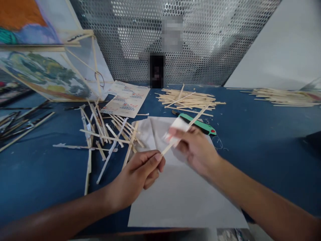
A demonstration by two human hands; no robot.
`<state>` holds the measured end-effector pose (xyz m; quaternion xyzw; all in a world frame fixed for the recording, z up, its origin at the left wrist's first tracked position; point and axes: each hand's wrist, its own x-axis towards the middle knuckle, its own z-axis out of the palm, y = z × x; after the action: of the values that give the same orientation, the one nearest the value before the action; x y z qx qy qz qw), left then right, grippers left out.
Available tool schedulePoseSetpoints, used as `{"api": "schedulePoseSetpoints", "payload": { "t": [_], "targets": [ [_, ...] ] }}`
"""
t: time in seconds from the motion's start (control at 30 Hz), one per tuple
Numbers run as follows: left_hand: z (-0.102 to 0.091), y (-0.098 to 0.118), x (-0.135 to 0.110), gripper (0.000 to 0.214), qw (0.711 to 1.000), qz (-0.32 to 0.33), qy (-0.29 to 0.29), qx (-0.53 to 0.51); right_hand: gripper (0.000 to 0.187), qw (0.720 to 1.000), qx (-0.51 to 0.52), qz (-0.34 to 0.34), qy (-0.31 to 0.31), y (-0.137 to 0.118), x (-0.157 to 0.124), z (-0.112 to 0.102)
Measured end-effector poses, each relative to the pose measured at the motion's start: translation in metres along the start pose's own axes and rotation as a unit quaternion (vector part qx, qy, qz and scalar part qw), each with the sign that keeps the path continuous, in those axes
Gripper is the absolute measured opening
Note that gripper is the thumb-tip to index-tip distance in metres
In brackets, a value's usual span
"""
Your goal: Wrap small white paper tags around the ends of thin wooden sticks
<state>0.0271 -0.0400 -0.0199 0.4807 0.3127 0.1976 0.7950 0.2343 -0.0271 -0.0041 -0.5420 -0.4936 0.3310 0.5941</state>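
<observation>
- The thin wooden stick [167, 149] is held in the air between both hands, slanting up and away from the left hand [136, 177] past the right hand [197, 149]
- Left hand: thumb and forefinger pinched tight on the stick's near tip, the other fingers curled under
- Right hand: closed on the stick further along, pressing a white scrap [179, 125] against it; how the scrap sits on the stick is blurred
- Handling, as a judgement: the stick looks very light, stiff but easy to snap, so a pinch near each end with little bending force suits it; the scrap looks limp and easily creased
- Under both hands lies a white sheet [180, 194] on the blue desk [37, 167]
- Just beyond the right hand: a green cutter [204, 125], then a stick pile [188, 98]
- Left of the left hand: scattered sticks [107, 134], crossed over each other
- Further off, beyond the left hand: printed slips [126, 98] and a painted kite [50, 73]
</observation>
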Motion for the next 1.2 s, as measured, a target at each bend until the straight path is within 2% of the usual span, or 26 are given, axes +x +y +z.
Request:
{"api": "schedulePoseSetpoints", "payload": {
  "t": [0.03,0.07,0.17,0.27,0.4,0.5,0.67,0.8,0.9,0.97,1.03,1.1,1.17,1.2],
  "targets": [
    [-0.001,0.000,0.000,0.036,1.000,0.003,0.001,-0.010,0.026,0.994,0.070,0.074,-0.035,0.001,-0.004,0.004],
    [-0.001,0.000,0.001,0.036,1.000,0.006,0.005,-0.020,0.025,0.983,0.141,0.116,-0.032,0.001,-0.006,0.008],
    [-0.003,0.000,0.002,0.036,0.999,0.000,0.008,-0.034,0.028,0.954,0.252,0.160,-0.014,0.001,-0.009,0.014],
    [-0.004,0.000,0.003,0.036,1.000,0.001,0.006,-0.027,0.031,0.946,0.232,0.211,-0.079,-0.001,-0.006,0.012],
    [-0.002,-0.003,0.000,0.037,1.000,0.017,0.022,0.013,0.030,0.959,0.229,0.168,0.013,-0.003,-0.010,0.012],
    [0.001,-0.005,-0.002,0.037,0.996,0.026,0.043,0.075,0.031,0.951,0.195,0.209,-0.116,-0.002,-0.020,0.018],
    [0.004,-0.001,-0.006,0.037,0.987,0.046,0.049,0.148,0.020,0.969,0.163,0.147,-0.112,-0.003,-0.022,0.007],
    [0.006,0.001,-0.010,0.038,0.973,0.061,0.040,0.218,0.012,0.963,0.161,0.125,-0.173,-0.011,-0.023,0.000],
    [0.006,0.000,-0.011,0.039,0.972,0.060,0.030,0.224,0.017,0.959,0.134,0.106,-0.227,-0.016,-0.030,0.003],
    [0.005,-0.001,-0.011,0.039,0.971,0.066,0.024,0.229,0.020,0.963,0.107,0.085,-0.230,-0.018,-0.035,0.005],
    [0.004,-0.001,-0.014,0.034,0.968,0.088,0.026,0.236,0.021,0.975,0.074,0.051,-0.203,-0.022,-0.038,0.004],
    [0.003,0.001,-0.018,0.036,0.970,0.108,0.056,0.212,0.021,0.989,0.028,-0.009,-0.148,-0.026,-0.037,0.001],
    [0.001,0.004,-0.023,0.055,0.971,0.117,0.110,0.176,0.022,0.990,-0.052,-0.108,-0.077,-0.029,-0.035,-0.003],
    [0.001,0.006,-0.023,0.060,0.971,0.123,0.128,0.159,0.020,0.980,-0.099,-0.170,-0.040,-0.028,-0.033,-0.006]
  ]
}}
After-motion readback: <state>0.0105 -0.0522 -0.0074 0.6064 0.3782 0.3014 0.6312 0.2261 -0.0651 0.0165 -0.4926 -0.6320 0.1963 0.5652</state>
